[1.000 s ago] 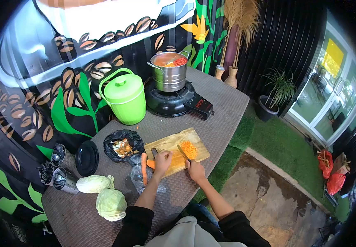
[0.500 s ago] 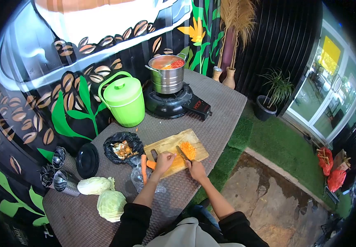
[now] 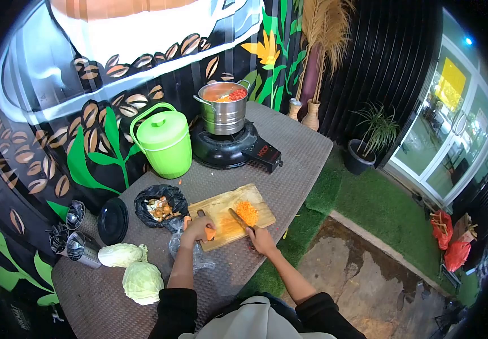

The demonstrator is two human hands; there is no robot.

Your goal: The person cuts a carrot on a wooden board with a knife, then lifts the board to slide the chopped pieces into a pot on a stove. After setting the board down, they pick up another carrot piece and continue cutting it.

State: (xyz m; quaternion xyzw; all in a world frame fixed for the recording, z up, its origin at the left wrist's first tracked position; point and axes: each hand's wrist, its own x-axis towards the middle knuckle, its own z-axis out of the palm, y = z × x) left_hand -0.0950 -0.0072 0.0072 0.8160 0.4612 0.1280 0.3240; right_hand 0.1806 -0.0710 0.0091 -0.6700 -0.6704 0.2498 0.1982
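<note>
On the wooden cutting board (image 3: 230, 198) lies a pile of finely chopped carrot (image 3: 248, 212). My right hand (image 3: 263, 240) grips a kitchen knife (image 3: 237, 217), its blade resting beside the pile. At the board's left end, my left hand (image 3: 200, 228) is closed around a piece of carrot (image 3: 210, 233), whose orange end shows past the fingers. Another carrot (image 3: 187, 222) peeks out behind that hand, mostly hidden. Under the left wrist is a clear plastic bag (image 3: 175, 243). A black bag of peelings (image 3: 162, 208) sits just beyond the board.
A steel pot (image 3: 222, 116) of chopped vegetables stands on a black portable stove (image 3: 221, 148). Left of it is a green lidded bucket (image 3: 166, 147). Two cabbages (image 3: 143, 282), black plates (image 3: 112, 220) and metal cutlery holders (image 3: 83, 250) occupy the table's left side.
My left hand has come down from above the board to its left end and closed on the carrot piece. The right hand still holds the knife by the pile. The view has shifted slightly.
</note>
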